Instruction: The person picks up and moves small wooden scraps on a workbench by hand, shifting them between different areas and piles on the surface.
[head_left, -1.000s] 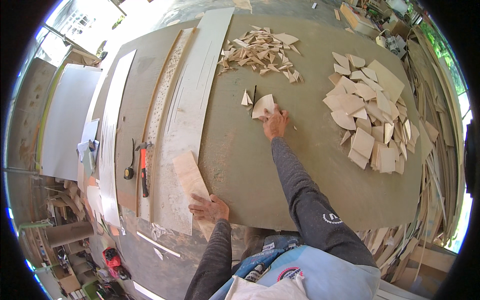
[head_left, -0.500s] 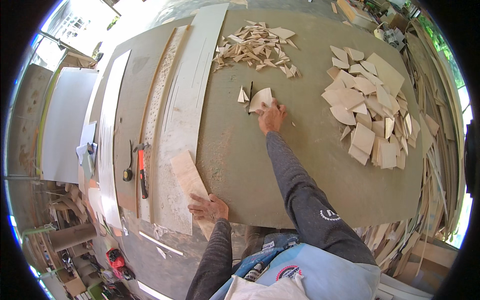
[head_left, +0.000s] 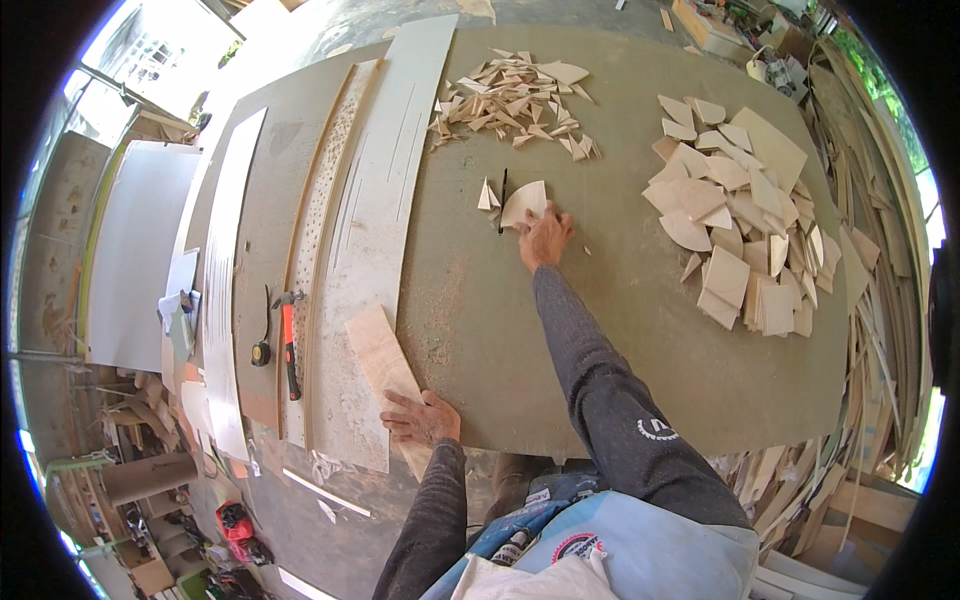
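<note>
My right hand (head_left: pixel 545 238) reaches to the middle of the greenish-brown tabletop (head_left: pixel 600 330). Its fingers are closed on the near right edge of a small plywood piece (head_left: pixel 524 203) with a curved side. That piece lies just right of a thin dark blade or slot (head_left: pixel 503 200) in the top; which one I cannot tell. Two small pointed offcuts (head_left: pixel 487 197) sit to the left of the dark line. Near the front edge my left hand (head_left: pixel 425 418) lies with fingers spread across a plywood strip (head_left: pixel 380 350), whose lower end passes beneath it.
Pointed offcuts (head_left: pixel 515 95) are heaped at the far side, and larger plywood pieces (head_left: pixel 745 200) at the right. Leftward lie a long pale board (head_left: pixel 375 190), a hammer (head_left: pixel 290 350) and a tape measure (head_left: pixel 261 353). Stacked boards (head_left: pixel 885 220) stand beyond the right edge.
The view has shifted very slightly. Both hands, the curved plywood piece and the strip keep their places.
</note>
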